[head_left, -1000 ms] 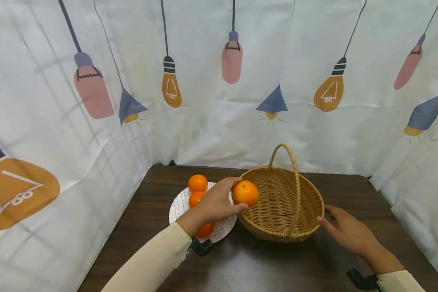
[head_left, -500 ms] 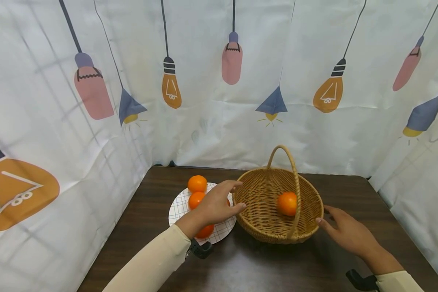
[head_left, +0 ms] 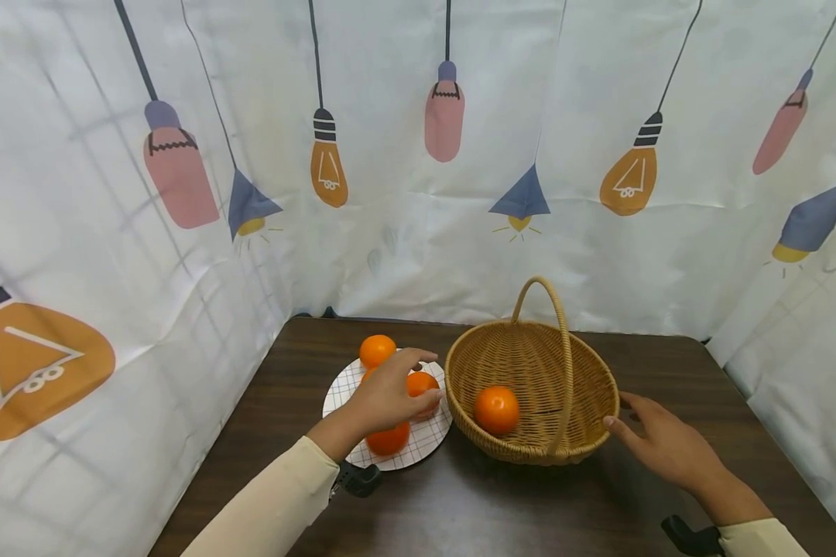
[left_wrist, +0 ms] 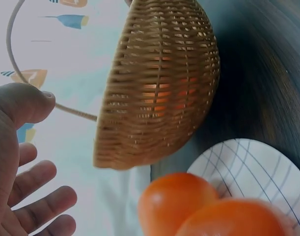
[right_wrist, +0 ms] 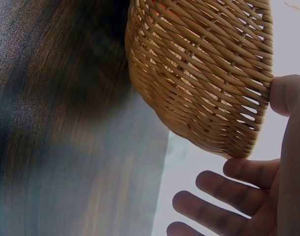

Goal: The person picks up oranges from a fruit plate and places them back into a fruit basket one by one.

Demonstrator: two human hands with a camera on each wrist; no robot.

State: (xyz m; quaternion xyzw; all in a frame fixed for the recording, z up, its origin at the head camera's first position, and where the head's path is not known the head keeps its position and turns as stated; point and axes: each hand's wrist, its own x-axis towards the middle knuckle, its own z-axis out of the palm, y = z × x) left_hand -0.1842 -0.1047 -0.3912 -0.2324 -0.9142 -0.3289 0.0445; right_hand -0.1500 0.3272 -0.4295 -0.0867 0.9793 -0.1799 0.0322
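Note:
My left hand is over the white checked plate, its fingers spread and holding nothing. Between its thumb and fingers in the head view sits an orange; contact is hard to tell. More oranges lie on the plate, one at the back and one at the front, another mostly hidden by the hand. To the right stands a wicker basket with an upright handle and a single orange inside. The thumb and index finger of my right hand touch the basket's right rim, other fingers extended.
Everything stands on a dark wooden table. A white curtain printed with hanging lamps encloses the back and sides. The plate sits close to the basket's left side.
My left hand has let go of an orange, which dropped into the basket and rolled to its left side. The hand then moved left over the plate. My right hand stays at the rim.

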